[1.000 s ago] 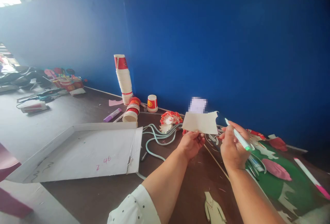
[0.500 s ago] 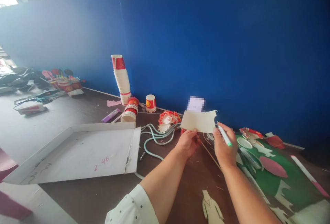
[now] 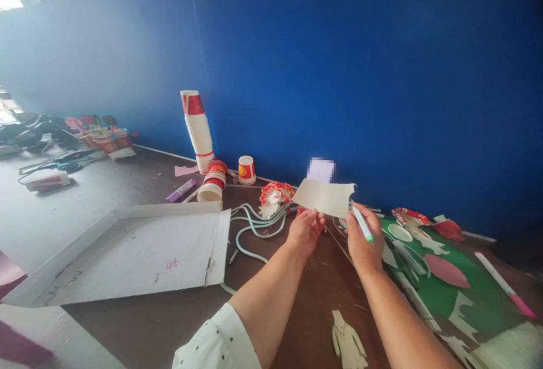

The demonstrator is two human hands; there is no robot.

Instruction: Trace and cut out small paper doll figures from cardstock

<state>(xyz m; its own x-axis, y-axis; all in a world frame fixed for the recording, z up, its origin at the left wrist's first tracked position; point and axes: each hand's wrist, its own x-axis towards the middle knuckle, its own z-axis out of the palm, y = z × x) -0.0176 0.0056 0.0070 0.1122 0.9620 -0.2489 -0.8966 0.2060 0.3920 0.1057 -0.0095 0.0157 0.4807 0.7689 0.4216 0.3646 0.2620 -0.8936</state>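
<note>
A cream piece of paper (image 3: 324, 198) with one ragged right edge is raised above the dark table. My left hand (image 3: 306, 233) pinches its lower edge between thumb and fingers. In my right hand (image 3: 365, 244) is a white marker (image 3: 362, 223) with a green end, slanting across the fingers beside the paper's right corner. Whether the right fingertips also touch the paper I cannot tell. Below my hands lies a cream paper cutout shaped like a long-sleeved garment (image 3: 348, 342), with lines drawn on it.
A shallow white box lid (image 3: 139, 250) lies at left, beside looped pale cords (image 3: 254, 224). Stacked paper cups (image 3: 198, 134) stand against the blue partition (image 3: 360, 74). A green mat (image 3: 443, 295) with paper scraps and a pink-capped marker (image 3: 504, 284) are at right.
The paper and both hands have shifted slightly left, and the paper has tilted a little, its right side lower. Both hands keep their hold.
</note>
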